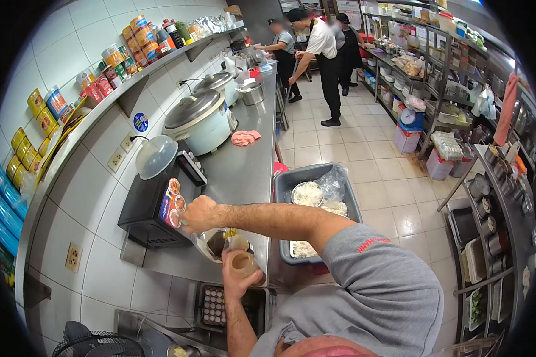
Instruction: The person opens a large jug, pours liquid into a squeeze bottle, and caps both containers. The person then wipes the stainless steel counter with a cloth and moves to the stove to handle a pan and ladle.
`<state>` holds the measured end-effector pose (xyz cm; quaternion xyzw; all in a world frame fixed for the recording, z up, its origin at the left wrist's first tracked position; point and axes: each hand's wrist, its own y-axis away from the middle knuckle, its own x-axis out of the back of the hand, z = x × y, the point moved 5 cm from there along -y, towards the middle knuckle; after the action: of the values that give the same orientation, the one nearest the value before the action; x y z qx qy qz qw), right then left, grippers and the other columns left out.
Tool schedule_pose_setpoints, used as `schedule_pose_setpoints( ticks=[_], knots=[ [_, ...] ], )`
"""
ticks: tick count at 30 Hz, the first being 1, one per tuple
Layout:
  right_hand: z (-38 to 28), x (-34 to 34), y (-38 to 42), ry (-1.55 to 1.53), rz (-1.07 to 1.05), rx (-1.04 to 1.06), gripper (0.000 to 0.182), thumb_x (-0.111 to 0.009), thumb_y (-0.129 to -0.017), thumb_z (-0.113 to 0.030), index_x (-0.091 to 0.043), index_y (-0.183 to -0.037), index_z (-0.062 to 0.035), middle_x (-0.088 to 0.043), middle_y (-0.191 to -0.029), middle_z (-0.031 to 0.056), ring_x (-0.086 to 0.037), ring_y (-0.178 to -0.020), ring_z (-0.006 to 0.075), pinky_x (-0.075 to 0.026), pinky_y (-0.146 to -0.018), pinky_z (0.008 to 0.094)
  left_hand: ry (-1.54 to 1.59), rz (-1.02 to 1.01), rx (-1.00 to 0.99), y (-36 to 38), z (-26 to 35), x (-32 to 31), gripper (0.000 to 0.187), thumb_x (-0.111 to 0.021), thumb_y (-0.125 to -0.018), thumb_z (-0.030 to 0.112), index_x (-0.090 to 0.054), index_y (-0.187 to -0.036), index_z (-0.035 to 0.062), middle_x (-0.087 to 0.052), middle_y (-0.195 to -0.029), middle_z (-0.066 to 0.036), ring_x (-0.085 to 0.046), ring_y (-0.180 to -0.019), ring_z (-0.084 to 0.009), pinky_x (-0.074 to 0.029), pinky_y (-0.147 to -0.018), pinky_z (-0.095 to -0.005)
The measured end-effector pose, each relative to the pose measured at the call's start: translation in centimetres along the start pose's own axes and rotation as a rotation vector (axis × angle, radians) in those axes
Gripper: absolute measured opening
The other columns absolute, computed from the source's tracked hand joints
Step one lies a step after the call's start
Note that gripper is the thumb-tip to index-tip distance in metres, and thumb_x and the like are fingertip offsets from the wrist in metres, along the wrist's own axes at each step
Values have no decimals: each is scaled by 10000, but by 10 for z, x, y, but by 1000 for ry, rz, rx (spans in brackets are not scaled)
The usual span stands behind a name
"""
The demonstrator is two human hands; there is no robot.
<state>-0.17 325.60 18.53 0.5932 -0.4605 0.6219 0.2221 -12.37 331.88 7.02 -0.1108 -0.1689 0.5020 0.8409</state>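
Note:
My left hand (pixel 235 282) is wrapped round an open jar (pixel 242 263), whose mouth faces the camera. My right hand (pixel 201 214) is closed above a clear container or bag (pixel 207 245) at the counter's edge; what its fingers grip is too small to tell. Between the hands, a yellowish-topped item is partly hidden. Beside my right hand stands a black microwave (pixel 155 209) with a clear domed lid (pixel 156 156) on top.
On the steel counter (pixel 238 178) are a pink cloth (pixel 245 138) and rice cookers (pixel 199 122). A grey tub (pixel 354 205) holds rice containers. An egg tray (pixel 213 306) lies below. Several people stand farther back, one (pixel 324 47) holding a long handle. Shelves line the right.

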Motion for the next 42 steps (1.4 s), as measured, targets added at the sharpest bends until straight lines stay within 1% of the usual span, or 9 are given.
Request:
schedule_pose_setpoints(
  ticks=[4, 12, 25, 31, 33, 36, 37, 39, 42],
  knots=[
    [0, -3, 3, 16, 53, -19, 349, -565, -779, -376, -641, -972, -95, -629, -980, 186, -668, -761, 312, -541, -603, 417, 51, -37, 3, -16, -18, -5, 621, -834, -530, 109, -530, -1065, 23, -418, -1111, -73, -507, -1001, -201, -424, -887, -329],
    [2, -6, 4, 6, 99, 43, 304, -554, -789, -364, -630, -957, -122, -639, -658, 134, -653, -630, 314, -515, -540, 436, 110, -71, 67, -30, -20, 0, 682, -839, -526, 141, -496, -1104, 19, -420, -1110, -66, -497, -1009, -197, -416, -888, -326],
    [8, -11, 1, 9, 83, 214, 333, -561, -802, -389, -602, -1000, -124, -644, -688, 138, -642, -632, 343, -517, -586, 453, 180, -169, 37, -35, 0, 26, 638, -839, -544, 152, -523, -1079, 9, -466, -1119, -85, -540, -1006, -201, -443, -885, -321],
    [12, -1, -1, -104, 3, 320, 429, -602, -802, -351, -541, -1175, -148, -628, -952, 201, -637, -865, 344, -511, -715, 456, 303, -196, 90, -34, -2, 29, 631, -830, -553, 122, -519, -1091, 17, -512, -1067, -75, -544, -1019, -196, -443, -902, -330],
    [7, -4, -7, -117, -239, 388, 331, -602, -823, -353, -586, -1105, -179, -570, -1086, 151, -614, -920, 341, -509, -747, 452, 182, -190, 7, -32, -8, 29, 635, -830, -544, 116, -532, -1096, 11, -511, -1066, -64, -533, -1022, -194, -432, -913, -333],
    [-7, 29, 7, -120, 4, 417, 439, -625, -787, -450, -604, -1115, -159, -618, -1039, 144, -632, -898, 330, -511, -754, 449, 181, -182, 26, -30, 0, 22, 596, -842, -523, 128, -581, -1048, 16, -497, -1082, -62, -493, -1065, -197, -418, -927, -344],
    [-14, 34, 8, -127, 3, 411, 439, -625, -787, -450, -604, -1115, -159, -618, -1039, 144, -632, -898, 330, -511, -754, 449, 226, -143, 62, -28, 4, 20, 580, -846, -520, 136, -596, -1029, 20, -494, -1085, -62, -478, -1080, -200, -416, -927, -348],
    [-10, 28, 1, 10, -260, 91, 537, -636, -734, -548, -647, -1031, -100, -661, -940, 143, -648, -866, 320, -518, -745, 440, 199, -140, 55, -23, 3, 18, 557, -850, -518, 143, -608, -1005, 25, -497, -1085, -62, -465, -1093, -203, -417, -927, -350],
    [-8, 13, -5, 77, -224, 116, 453, -618, -748, -463, -675, -941, -57, -672, -845, 141, -655, -833, 325, -523, -727, 436, 153, -119, 50, -16, 6, 18, 526, -855, -514, 160, -626, -970, 31, -505, -1085, -65, -444, -1113, -212, -412, -934, -358]
  ],
)
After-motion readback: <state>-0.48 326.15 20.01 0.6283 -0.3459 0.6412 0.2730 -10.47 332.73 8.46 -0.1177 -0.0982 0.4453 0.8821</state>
